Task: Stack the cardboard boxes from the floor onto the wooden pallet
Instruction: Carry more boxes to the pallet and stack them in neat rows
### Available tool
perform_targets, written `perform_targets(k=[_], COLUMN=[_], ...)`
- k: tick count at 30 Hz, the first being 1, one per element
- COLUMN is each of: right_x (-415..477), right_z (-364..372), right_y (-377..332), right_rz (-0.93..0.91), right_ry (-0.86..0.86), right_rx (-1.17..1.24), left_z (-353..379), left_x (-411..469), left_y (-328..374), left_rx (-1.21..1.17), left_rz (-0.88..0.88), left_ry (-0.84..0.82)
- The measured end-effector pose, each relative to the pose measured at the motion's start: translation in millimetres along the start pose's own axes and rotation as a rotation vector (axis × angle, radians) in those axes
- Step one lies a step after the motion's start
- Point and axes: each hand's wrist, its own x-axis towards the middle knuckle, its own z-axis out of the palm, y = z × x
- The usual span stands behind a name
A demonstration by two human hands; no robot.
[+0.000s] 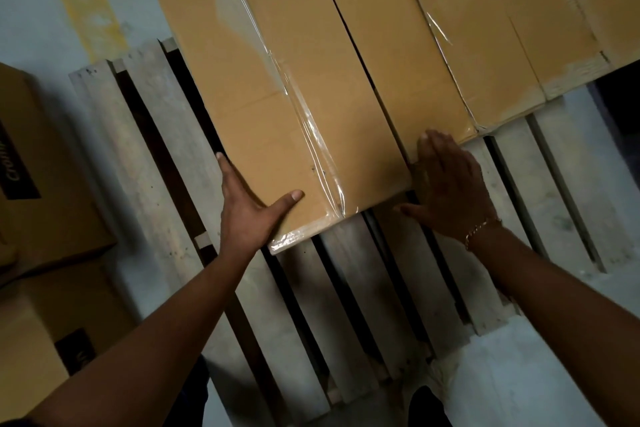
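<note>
both hands lie open on a long tan cardboard box [277, 97]: the left hand [246, 215] braces its near left corner, thumb on top, and the right hand [446, 184] presses flat at its near right corner. sealed with clear tape, it lies on the one wooden pallet [346, 288] beside at least two similar boxes [398, 45]; two darker boxes [52, 167] sit on the floor [554, 374].

Pale grey floor [38, 11], worn yellow stripe [88, 7], dim light
</note>
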Motion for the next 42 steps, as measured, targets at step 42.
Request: perform_targets(k=[42], right_x=[42.4], right_z=[16.8], right_y=[7.9], right_rz=[-0.053], right_ry=[0.062], right_rx=[-0.070], left_z=[-1.2], left_x=[6.1], left_y=[-11.5], left_rx=[0.139], left_rz=[0.163], left_ry=[-0.072])
